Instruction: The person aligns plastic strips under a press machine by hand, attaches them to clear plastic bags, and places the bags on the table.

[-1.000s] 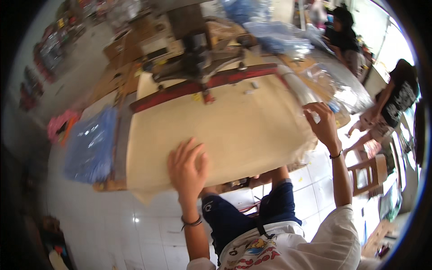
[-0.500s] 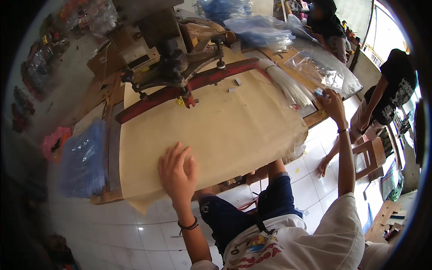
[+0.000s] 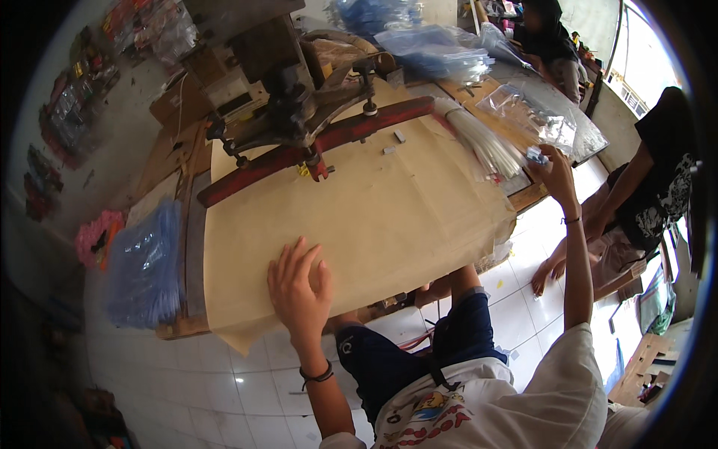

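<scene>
My left hand [image 3: 301, 288] lies spread on the near-left part of a broad tan sheet [image 3: 359, 224] that covers the table, holding nothing. Off the table's right edge, my right hand [image 3: 557, 176] has its fingers closed on a small bluish plastic piece [image 3: 535, 155]; its exact kind is unclear. Above the sheet's far part hangs a press with a long red bar [image 3: 374, 120]. Two small grey metal blocks [image 3: 400, 137] rest on the sheet beyond the bar's near side. A bundle of long white plastic strips [image 3: 482, 142] lies close to my right hand.
Stacked clear bluish plastic sheets [image 3: 142, 269] sit at the table's left; another pile [image 3: 437, 52] is at the back. A clear plastic bag [image 3: 527, 116] lies at far right. One person [image 3: 662, 187] is close on the right, another [image 3: 550, 41] at the back.
The person on the right has come lower, over the stool. My hands keep nearly the same places, and the whole view has shifted slightly.
</scene>
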`<state>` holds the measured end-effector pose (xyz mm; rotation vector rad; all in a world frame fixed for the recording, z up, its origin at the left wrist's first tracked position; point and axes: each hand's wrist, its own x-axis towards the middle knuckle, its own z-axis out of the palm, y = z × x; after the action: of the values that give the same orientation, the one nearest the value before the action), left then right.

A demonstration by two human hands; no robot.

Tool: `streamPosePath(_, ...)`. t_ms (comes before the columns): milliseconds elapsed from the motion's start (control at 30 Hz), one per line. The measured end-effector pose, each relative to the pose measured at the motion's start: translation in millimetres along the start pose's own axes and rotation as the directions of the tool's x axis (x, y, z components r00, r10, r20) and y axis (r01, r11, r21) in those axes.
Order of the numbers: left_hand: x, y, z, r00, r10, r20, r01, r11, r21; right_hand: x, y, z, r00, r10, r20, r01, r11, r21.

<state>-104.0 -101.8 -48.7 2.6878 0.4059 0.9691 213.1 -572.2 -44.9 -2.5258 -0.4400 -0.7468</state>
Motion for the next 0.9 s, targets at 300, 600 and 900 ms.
streamPosePath(300, 0, 3, 3, 1.000, 0.000, -0.011, 0.000, 1.000, -0.020, -3, -14, -23, 0.991, 0.103, 0.082, -0.099, 0.994, -0.054)
streamPosePath(600, -2, -3, 0, 0.999, -0.032, -0.025, 0.032, 0.999, -0.004, -23, -257, -7, 0.791, -0.438, 0.428, 0.137, 0.808, 0.573)
streamPosePath(900, -1, -3, 2, 0.999, -0.043, -0.001, 0.043, 0.999, 0.022, -11, -355, 90, 0.257, -0.896, 0.362, 0.360, 0.437, 0.825)
